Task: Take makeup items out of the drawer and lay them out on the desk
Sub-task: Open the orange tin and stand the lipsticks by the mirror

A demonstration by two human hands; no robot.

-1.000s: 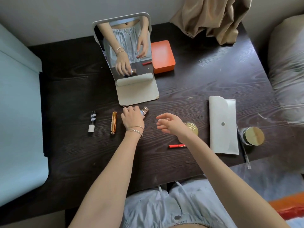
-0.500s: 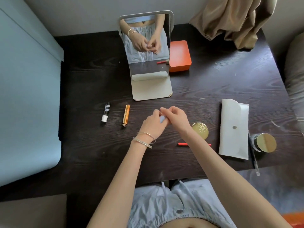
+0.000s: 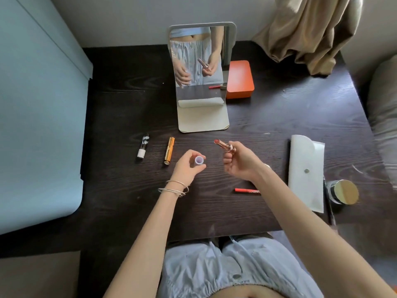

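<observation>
Your right hand holds an uncapped lipstick above the dark wooden surface, fingers clamped on its rose-gold base, the red tip tilted up and away toward the mirror. Your left hand is just beside it, apart from it, fingers closed around the pale lilac cap with its open end facing up. To the left of that hand, a gold tube and a clear tube with a white cap lie side by side on the surface, near each other but not touching. A red pencil lies below your right forearm, partly covered by it. To the right, a white pouch with a snap lies flat, and just beside its lower corner stands a jar with a gold lid; a thin dark stick runs between them. The mirror stands upright on its folded cream base at the back, reflecting both hands and the lipstick, with an orange box touching or just beside its right edge. The drawer cannot be made out.
</observation>
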